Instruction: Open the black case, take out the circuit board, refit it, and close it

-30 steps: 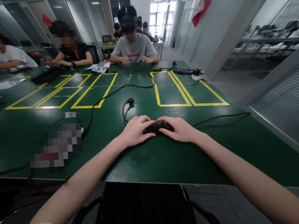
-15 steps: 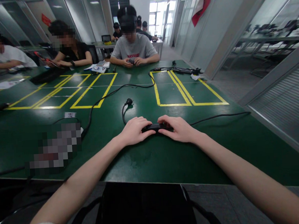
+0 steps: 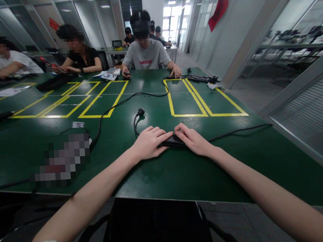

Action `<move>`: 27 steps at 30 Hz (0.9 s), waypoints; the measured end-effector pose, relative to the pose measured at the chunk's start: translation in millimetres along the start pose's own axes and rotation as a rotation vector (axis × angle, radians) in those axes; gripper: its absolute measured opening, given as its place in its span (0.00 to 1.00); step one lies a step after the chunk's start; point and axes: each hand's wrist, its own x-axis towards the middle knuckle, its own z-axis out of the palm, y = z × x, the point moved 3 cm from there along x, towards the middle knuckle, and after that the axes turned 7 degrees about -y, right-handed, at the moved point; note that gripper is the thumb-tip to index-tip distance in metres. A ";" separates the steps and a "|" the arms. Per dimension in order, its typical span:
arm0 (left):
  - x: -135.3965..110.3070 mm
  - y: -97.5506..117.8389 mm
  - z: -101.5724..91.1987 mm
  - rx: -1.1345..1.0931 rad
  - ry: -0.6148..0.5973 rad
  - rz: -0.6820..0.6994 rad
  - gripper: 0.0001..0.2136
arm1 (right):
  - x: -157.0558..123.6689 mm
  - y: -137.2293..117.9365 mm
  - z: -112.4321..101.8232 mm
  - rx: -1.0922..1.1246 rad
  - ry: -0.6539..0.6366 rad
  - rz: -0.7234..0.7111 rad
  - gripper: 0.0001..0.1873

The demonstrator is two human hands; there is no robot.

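A small black box-shaped device (image 3: 173,142) lies on the green table (image 3: 159,172) in front of me. My left hand (image 3: 149,142) rests on its left end with curled fingers pressed against it. My right hand (image 3: 192,140) covers its right end, fingers closed over the top. A thin black cable (image 3: 238,130) runs from under my right hand toward the table's right edge. Another black cord ending in a plug (image 3: 140,111) curls just beyond my left hand.
Yellow tape rectangles (image 3: 193,100) mark the table ahead. A long black cable (image 3: 116,102) crosses it. Three people sit at the far side; the one opposite (image 3: 146,52) has both hands on the table. A black power strip (image 3: 199,77) lies far right. A dark bag (image 3: 157,223) sits below me.
My hands have shifted slightly on the black device, and it looks a bit tilted now. The person opposite has spread both hands apart onto the table.
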 end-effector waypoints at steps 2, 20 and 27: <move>0.4 0.3 -0.2 -0.010 -0.015 -0.008 0.21 | -1.4 -1.4 -0.2 -0.019 -0.039 -0.027 0.12; -2.2 -9.0 -8.2 -0.082 0.183 -0.016 0.19 | 3.3 45.1 -23.8 0.458 0.359 0.209 0.27; -0.9 -9.1 7.9 -0.184 -0.033 -0.049 0.14 | -9.9 64.9 -80.9 0.745 0.846 0.288 0.25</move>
